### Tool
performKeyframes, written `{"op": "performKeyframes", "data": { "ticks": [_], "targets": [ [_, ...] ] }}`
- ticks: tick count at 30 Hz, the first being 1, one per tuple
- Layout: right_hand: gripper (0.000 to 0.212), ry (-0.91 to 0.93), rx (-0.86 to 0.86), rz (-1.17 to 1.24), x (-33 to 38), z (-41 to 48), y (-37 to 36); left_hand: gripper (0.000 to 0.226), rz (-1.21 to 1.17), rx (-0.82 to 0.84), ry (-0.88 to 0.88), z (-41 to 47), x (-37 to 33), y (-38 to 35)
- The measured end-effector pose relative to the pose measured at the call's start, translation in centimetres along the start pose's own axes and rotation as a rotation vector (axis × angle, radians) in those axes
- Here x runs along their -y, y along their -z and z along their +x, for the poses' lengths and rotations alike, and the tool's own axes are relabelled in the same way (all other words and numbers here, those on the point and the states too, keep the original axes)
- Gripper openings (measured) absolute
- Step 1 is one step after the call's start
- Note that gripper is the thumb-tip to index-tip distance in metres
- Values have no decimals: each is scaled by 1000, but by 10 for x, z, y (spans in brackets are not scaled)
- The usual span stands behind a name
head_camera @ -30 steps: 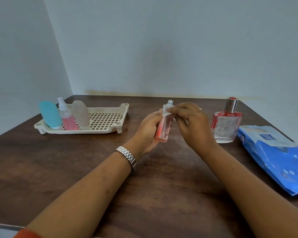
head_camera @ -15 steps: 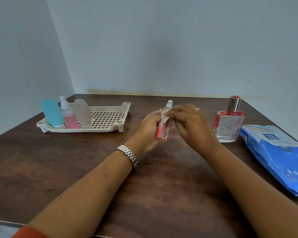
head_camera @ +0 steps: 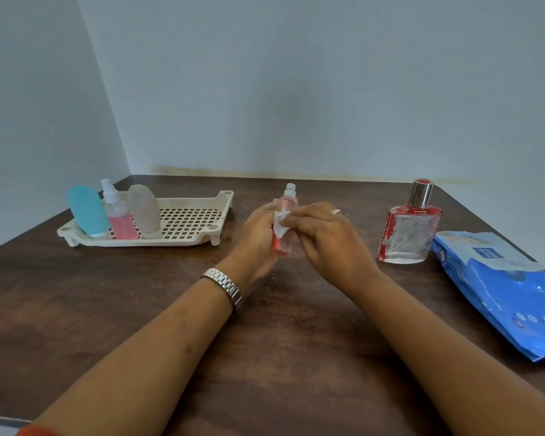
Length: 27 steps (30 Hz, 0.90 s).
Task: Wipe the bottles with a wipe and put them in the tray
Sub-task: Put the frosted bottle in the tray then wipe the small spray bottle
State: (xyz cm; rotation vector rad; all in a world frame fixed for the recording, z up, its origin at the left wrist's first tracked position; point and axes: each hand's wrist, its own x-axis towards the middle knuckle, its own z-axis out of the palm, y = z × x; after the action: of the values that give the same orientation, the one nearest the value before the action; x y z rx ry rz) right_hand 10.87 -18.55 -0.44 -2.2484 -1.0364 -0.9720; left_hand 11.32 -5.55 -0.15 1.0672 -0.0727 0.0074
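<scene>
Bottle, slim and pink (head_camera: 290,202), is held upright in your left hand (head_camera: 258,237), which grips its lower half over the middle of the desk (head_camera: 265,341). Your right hand (head_camera: 324,237) pinches the wipe (head_camera: 280,224) against its body. A second ago the wipe sat at the neck; now the cap shows above it.

The tray (head_camera: 186,242) sits at the far left corner, with three bottles (head_camera: 118,215) at its left end and open grid on its right half. Bare wood runs from your left hand to the tray. The square red bottle (head_camera: 408,234) stands near the right edge, and the wipes pack (head_camera: 501,287) is just beside it.
</scene>
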Motion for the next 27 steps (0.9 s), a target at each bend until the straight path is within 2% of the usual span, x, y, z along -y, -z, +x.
{"op": "performKeyframes", "data": {
  "ticks": [3,6,10,14,17,23,27],
  "targets": [
    [27,-128,-77,-12,-15,0,6,23,178,78,-24,-5,8,-6],
    [28,-178,-94,-7,-17,-1,6,24,202,53,-26,-6,10,-8],
    [25,-58,-30,22,3,-1,-2,24,32,-40,-44,-1,-1,-3],
    [22,119,68,35,23,-3,-13,23,-10,-222,-98,6,-14,10],
    [21,173,76,37,17,-3,-12,22,-56,-234,-79,8,-16,11],
    [20,-16,-40,204,-1,-1,-7,32,-69,-78,-24,8,-9,10],
    [22,-194,-155,195,-11,0,-4,37,50,-30,14,6,4,1]
  ]
}}
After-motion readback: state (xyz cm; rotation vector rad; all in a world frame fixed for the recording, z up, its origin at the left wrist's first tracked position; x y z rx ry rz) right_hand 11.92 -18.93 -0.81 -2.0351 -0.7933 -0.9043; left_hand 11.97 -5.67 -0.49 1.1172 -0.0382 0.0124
